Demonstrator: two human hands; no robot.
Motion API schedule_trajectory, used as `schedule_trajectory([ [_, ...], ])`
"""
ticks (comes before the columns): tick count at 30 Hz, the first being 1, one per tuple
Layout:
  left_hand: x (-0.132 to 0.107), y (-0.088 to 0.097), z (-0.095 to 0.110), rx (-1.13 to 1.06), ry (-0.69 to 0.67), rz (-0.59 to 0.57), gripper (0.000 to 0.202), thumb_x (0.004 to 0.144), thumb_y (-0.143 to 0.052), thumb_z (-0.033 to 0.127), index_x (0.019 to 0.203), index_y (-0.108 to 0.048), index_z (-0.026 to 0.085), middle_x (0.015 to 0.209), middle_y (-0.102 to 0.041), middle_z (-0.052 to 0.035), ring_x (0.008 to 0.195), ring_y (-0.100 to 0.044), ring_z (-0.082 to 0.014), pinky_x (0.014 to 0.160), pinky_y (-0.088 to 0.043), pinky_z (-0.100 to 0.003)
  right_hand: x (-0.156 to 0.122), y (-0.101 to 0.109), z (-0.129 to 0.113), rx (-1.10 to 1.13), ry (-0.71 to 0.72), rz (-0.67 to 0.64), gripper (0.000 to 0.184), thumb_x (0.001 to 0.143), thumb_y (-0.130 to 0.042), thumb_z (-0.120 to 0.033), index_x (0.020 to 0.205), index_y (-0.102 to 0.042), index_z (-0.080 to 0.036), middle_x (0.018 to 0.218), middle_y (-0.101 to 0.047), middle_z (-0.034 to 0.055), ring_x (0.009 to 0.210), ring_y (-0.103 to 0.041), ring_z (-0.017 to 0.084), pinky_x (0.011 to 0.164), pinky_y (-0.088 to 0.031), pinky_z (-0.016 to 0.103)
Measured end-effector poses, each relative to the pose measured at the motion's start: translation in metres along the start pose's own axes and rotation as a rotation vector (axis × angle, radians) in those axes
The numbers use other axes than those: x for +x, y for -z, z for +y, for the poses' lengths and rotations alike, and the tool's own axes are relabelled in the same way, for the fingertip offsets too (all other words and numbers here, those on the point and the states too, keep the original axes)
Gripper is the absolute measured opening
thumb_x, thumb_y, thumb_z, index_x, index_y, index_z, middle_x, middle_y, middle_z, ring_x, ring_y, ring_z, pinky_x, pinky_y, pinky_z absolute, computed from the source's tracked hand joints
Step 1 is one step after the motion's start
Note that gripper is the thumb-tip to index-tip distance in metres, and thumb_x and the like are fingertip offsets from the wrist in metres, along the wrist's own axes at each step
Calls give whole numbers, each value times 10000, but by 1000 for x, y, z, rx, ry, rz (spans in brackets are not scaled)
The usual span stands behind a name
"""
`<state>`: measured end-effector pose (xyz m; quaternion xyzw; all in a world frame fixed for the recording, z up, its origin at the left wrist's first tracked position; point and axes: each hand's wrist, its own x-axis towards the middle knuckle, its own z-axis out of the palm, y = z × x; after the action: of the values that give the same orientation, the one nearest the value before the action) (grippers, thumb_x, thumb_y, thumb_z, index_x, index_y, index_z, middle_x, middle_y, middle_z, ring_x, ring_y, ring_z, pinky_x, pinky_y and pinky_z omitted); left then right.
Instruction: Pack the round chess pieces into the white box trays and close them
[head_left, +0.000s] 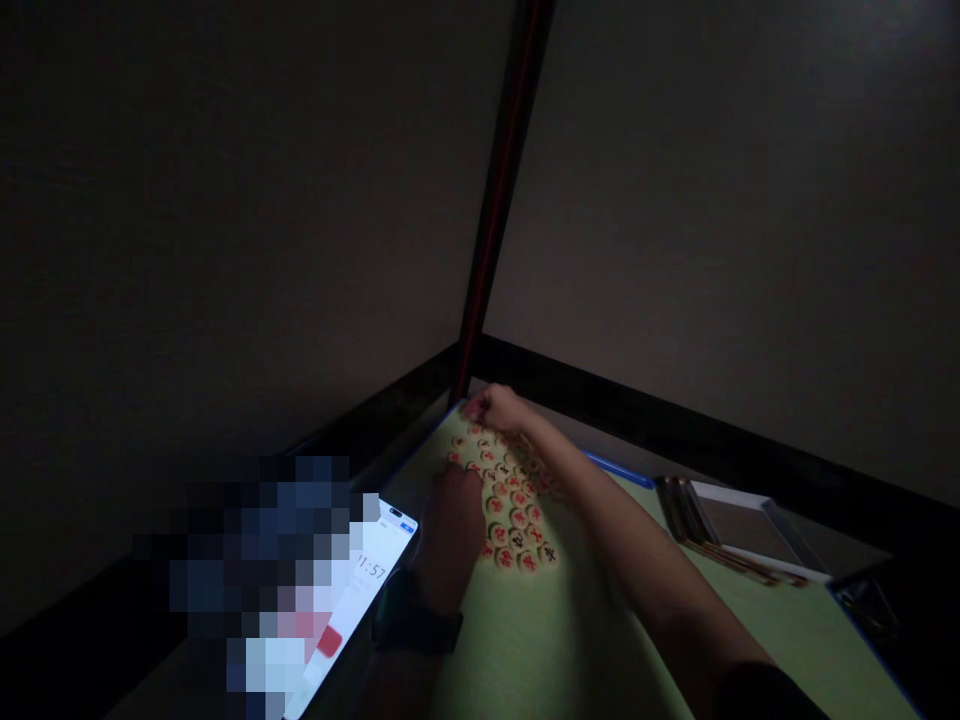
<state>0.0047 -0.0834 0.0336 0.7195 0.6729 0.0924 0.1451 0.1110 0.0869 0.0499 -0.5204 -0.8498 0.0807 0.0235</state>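
Note:
Round, pale Chinese chess pieces (519,518) with red and black characters lie packed together on a green-topped table (510,650). My left hand (454,510), with a dark watch (416,612) at the wrist, is at the left side of the group. Its fingers look curled in, and their tips are hidden behind the back of the hand. Farther away, my right hand (499,408) reaches to the far corner of the table, above the back pieces. Its fingers are drawn together; what is between them, if anything, does not show. My right forearm covers some pieces.
A lit phone (360,590) showing a timer stands tilted at the left, partly pixelated. At the right lie a white-edged open box (757,525) and a stack of dark, brown-edged boards (686,510). Dim walls (675,200) meet behind the table's far corner.

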Motion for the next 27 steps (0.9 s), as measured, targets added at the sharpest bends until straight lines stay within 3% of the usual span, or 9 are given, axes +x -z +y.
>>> schedule_trajectory([
  [5,0,-1,-1,9,5,-17,364,962,-341,63,1082,-677,134,1078,-680,-147,988,-678,-223,802,-514,-293,6,16,23,-147,-103,20,274,806,-654,-122,1044,-784,-163,1066,-758,138,993,-701,249,787,-490,256],
  [12,-1,-1,-1,56,-12,-19,335,927,-368,42,1020,-682,113,1047,-689,-168,954,-689,-236,779,-509,-308,13,0,8,-207,13,-58,266,845,-626,-168,1061,-772,-226,1116,-750,84,1060,-676,217,814,-464,227],
  [18,-3,-3,-2,20,-12,-10,305,916,-384,47,1049,-650,114,1057,-669,-157,970,-672,-216,793,-495,-288,26,0,0,-221,36,-130,198,800,-654,-110,919,-784,-203,974,-772,49,918,-697,182,716,-460,194],
  [27,-3,-5,-3,37,-23,19,300,938,-380,63,1110,-617,127,1136,-641,-156,979,-665,-195,806,-491,-275,28,-1,3,-224,29,-133,237,787,-646,-98,968,-780,-170,1018,-766,79,968,-698,227,755,-493,232],
])
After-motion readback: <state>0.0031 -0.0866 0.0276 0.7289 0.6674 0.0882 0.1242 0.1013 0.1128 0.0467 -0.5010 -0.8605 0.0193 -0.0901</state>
